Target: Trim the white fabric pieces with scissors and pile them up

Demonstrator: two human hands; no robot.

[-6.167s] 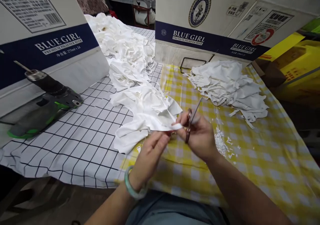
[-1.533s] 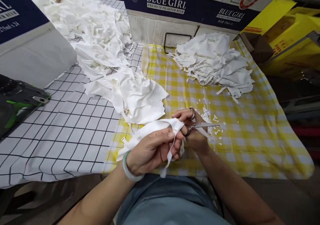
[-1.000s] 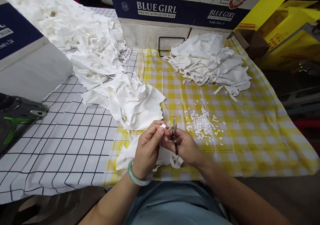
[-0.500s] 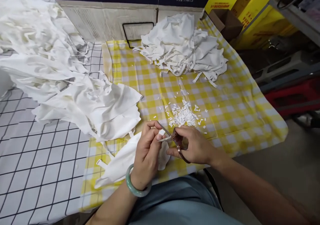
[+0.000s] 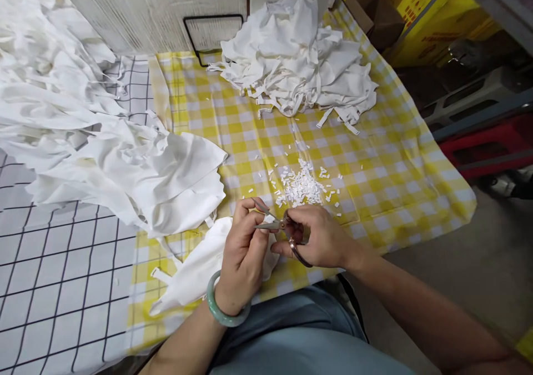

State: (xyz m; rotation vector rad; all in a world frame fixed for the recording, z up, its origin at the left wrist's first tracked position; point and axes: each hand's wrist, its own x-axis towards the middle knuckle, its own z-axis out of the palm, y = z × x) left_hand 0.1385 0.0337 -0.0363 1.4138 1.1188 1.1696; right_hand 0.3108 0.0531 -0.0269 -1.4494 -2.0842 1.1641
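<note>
My left hand [image 5: 245, 247], with a green bangle at its wrist, pinches the end of a white strap on a white fabric piece [image 5: 200, 266]. The rest of that fabric lies beneath the hand on the yellow checked cloth. In my right hand [image 5: 318, 236] is a pair of scissors [image 5: 287, 228], my fingers through the handles. The blades are spread around the white strap end at my left fingertips. Just beyond my hands lies a heap of small white clippings [image 5: 300, 185]. Left of them is a pile of white fabric pieces [image 5: 154, 169].
Another pile of white fabric pieces with straps [image 5: 297, 58] sits at the back. Behind it stand a cardboard carton [image 5: 145, 14] and a black wire frame [image 5: 214, 16]. Yellow boxes [image 5: 437, 36] and a red plastic item [image 5: 491, 147] are beyond the table's right edge.
The view has tilted down and turned right. The scissors have gone from closed and upright to spread around the strap end. Both hands came together over the fabric piece, now lying below them.
</note>
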